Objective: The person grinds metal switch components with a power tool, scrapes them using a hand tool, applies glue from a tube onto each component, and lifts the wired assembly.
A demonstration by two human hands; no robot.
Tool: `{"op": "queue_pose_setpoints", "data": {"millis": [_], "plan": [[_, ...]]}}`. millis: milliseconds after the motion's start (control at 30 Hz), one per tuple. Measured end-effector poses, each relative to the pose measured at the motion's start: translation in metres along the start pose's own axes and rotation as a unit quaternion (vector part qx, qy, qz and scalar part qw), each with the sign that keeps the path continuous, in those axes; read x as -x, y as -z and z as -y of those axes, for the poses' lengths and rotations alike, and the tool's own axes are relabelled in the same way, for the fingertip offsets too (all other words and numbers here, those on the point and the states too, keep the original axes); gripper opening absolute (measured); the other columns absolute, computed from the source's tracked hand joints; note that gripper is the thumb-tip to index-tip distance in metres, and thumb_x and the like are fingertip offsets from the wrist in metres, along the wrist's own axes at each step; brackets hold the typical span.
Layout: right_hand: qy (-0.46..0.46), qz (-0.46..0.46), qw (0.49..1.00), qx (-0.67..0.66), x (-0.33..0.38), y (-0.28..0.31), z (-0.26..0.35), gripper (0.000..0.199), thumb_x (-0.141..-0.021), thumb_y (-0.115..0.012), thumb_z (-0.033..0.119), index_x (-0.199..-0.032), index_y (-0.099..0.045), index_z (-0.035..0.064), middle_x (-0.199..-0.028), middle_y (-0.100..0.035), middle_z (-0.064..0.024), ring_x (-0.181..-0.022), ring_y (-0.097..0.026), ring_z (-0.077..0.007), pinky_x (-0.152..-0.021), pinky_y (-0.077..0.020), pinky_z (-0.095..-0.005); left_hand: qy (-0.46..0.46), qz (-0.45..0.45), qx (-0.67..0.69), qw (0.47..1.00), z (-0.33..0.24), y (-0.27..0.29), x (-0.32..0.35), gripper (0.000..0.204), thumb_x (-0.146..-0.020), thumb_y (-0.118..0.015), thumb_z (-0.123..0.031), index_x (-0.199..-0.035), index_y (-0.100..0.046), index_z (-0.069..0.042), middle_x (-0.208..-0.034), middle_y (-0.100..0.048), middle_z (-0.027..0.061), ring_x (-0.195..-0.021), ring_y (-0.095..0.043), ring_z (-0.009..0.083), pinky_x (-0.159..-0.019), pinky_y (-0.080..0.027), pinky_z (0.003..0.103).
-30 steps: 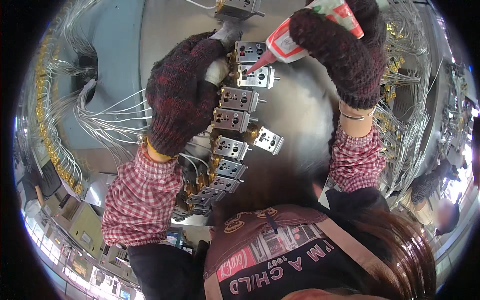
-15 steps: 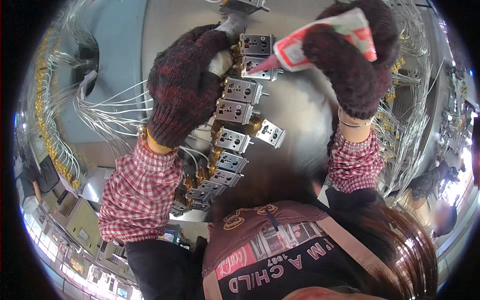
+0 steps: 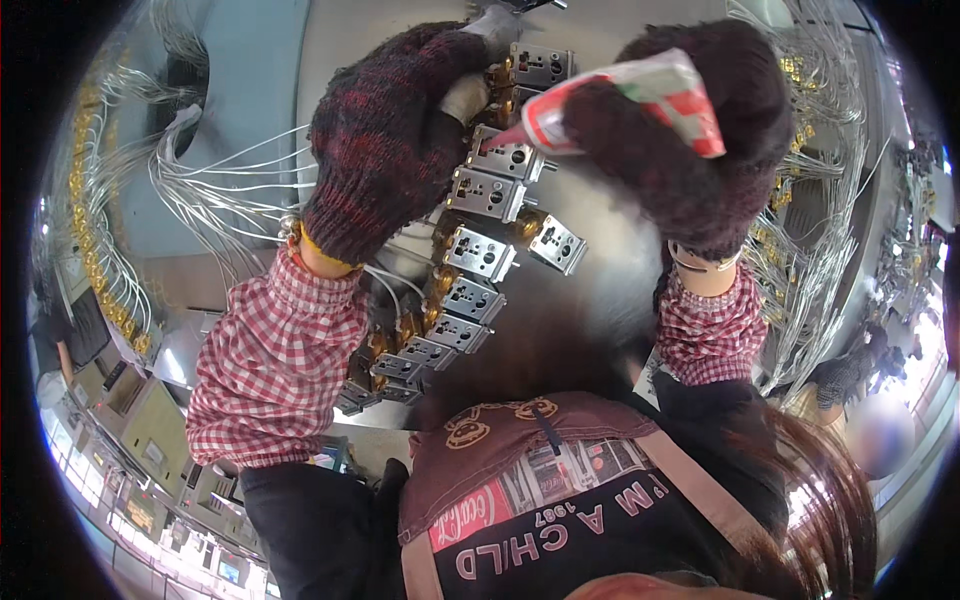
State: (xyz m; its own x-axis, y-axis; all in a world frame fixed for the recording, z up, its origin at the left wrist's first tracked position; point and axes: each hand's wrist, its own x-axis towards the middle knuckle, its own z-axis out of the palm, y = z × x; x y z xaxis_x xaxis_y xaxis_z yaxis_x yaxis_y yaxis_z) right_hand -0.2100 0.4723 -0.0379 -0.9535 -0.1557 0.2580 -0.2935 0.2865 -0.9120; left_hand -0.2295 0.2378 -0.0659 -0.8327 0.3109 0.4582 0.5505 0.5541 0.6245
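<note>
Right gloved hand [image 3: 705,150] was wrapped round squeeze tube [image 3: 660,85] | tube hung beside shafted metal boxes [image 3: 487,193], nozzle [image 3: 508,138] over one; seemed light, soft, best held mid-body | left gloved hand [image 3: 385,140] curled alongside, grip couldn't be told

We note dark, red-flecked knit gloves [image 3: 385,140], red-and-white checked sleeves [image 3: 285,350], maroon apron [image 3: 590,411], black top [image 3: 640,548] and, apparently, a silver right bangle [image 3: 703,265].

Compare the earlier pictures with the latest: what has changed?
The right hand has moved the nozzle of the squeeze tube from one metal box to the next one below it in view. It still grips the tube; the left hand stays beside the boxes.
</note>
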Motion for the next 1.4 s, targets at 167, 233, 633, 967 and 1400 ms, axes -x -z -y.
{"op": "queue_pose_setpoints", "data": {"millis": [167, 233, 633, 967, 1400], "plan": [[-0.306, 0.055, 0.857, -0.411, 0.047, 0.027, -0.027, 0.058, -0.103, -0.051, 0.038, -0.140, -0.042, -0.0053, -0.134, -0.050, -0.0289, -0.126, -0.055, -0.0347, -0.102, -0.0511, -0.0458, 0.104, 0.069, 0.069, 0.990, -0.001, 0.001, 0.003, 0.044, -0.085, -0.069, -0.014, -0.127, -0.064, -0.005, -0.121, -0.068, 0.0158, -0.108, -0.068, 0.0277, -0.092, -0.052, 0.037], [-0.340, 0.057, 0.695, -0.632, 0.053, 0.025, -0.036, 0.059, -0.102, -0.049, 0.037, -0.143, -0.038, -0.0043, -0.141, -0.044, -0.0306, -0.129, -0.051, -0.0383, -0.107, -0.0471, -0.0502, 0.097, 0.059, 0.096, 0.989, 0.006, -0.002, 0.004, 0.043, -0.086, -0.072, -0.015, -0.127, -0.064, -0.005, -0.121, -0.068, 0.0142, -0.108, -0.068, 0.0244, -0.092, -0.052, 0.035], [0.012, -0.064, 0.990, -0.126, 0.019, -0.005, 0.041, 0.032, -0.079, -0.081, 0.006, -0.106, -0.062, 0.0024, -0.095, -0.069, -0.0113, -0.078, -0.069, -0.0206, -0.066, -0.0576, -0.0290, 0.067, 0.071, 0.028, 0.995, -0.002, 0.004, 0.002, 0.034, -0.093, -0.064, -0.012, -0.126, -0.065, -0.007, -0.116, -0.070, 0.0155, -0.102, -0.070, 0.0277, -0.088, -0.054, 0.037], [-0.029, -0.228, 0.972, -0.056, 0.054, -0.005, 0.037, 0.023, -0.074, -0.089, 0.012, -0.079, -0.067, 0.0063, -0.076, -0.070, -0.0048, -0.066, -0.066, -0.0115, -0.059, -0.0537, -0.0267, 0.026, 0.062, -0.011, 0.998, 0.005, 0.003, 0.003, 0.030, -0.095, -0.061, -0.012, -0.124, -0.065, -0.006, -0.116, -0.070, 0.0156, -0.103, -0.070, 0.0308, -0.089, -0.053, 0.037], [0.000, -0.202, 0.974, -0.104, 0.059, -0.002, 0.023, 0.033, -0.070, -0.093, 0.017, -0.087, -0.067, 0.0047, -0.077, -0.069, -0.0062, -0.068, -0.066, -0.0137, -0.060, -0.0526, -0.0281, 0.008, 0.011, 0.105, 0.994, -0.016, 0.005, -0.008, 0.027, -0.090, -0.057, -0.005, -0.115, -0.065, 0.002, -0.100, -0.068, 0.0214, -0.089, -0.067, 0.0391, -0.077, -0.053, 0.042]]}}
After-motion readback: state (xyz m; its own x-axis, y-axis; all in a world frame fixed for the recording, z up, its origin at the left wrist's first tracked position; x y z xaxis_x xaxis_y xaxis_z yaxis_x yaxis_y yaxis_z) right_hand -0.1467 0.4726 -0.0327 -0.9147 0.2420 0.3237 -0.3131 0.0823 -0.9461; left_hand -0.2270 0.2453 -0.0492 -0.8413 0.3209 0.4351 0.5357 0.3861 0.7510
